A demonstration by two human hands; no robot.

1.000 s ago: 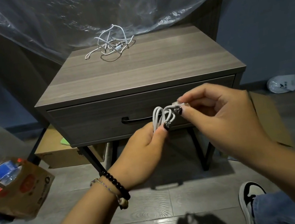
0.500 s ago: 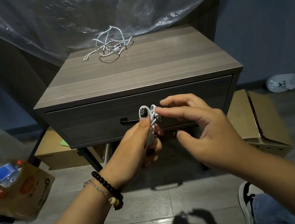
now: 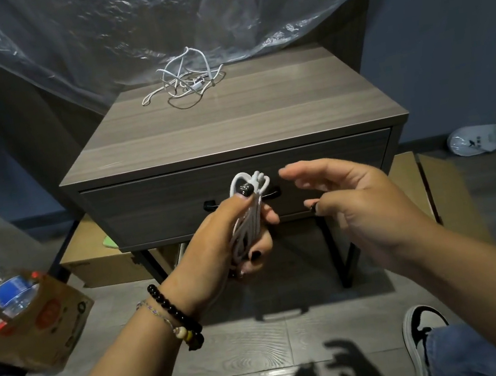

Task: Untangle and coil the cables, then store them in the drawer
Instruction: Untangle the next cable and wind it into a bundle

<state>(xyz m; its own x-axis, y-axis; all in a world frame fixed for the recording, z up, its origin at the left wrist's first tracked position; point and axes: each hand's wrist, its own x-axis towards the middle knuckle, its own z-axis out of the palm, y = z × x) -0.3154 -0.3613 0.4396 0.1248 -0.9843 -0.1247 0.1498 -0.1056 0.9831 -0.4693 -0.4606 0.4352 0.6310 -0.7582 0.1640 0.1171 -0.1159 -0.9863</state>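
Cable coiling looks finished for one piece, as I read it from my end: my left hand [image 3: 217, 248] grips the coiled white cable [image 3: 247, 220], thumb pressed over the loops near the top and fingers curled round the lower part; the loops stick up just in front of the drawer [image 3: 157, 203], which is closed. My right hand [image 3: 354, 203] hangs just beside the bundle with its fingers loosely spread, holding nothing and not touching the cable. A second tangled cable [image 3: 185, 78] lies at the back of the nightstand top [image 3: 229, 125], well apart from both hands.

I judge the next step to be opening the drawer; the black handle [image 3: 210, 206] sits mostly hidden behind the coil, so I would bring the free right hand under the bundle to the handle's exposed right end and pull straight out; meanwhile I would keep the thumb firm on the loops so they do not spring loose.
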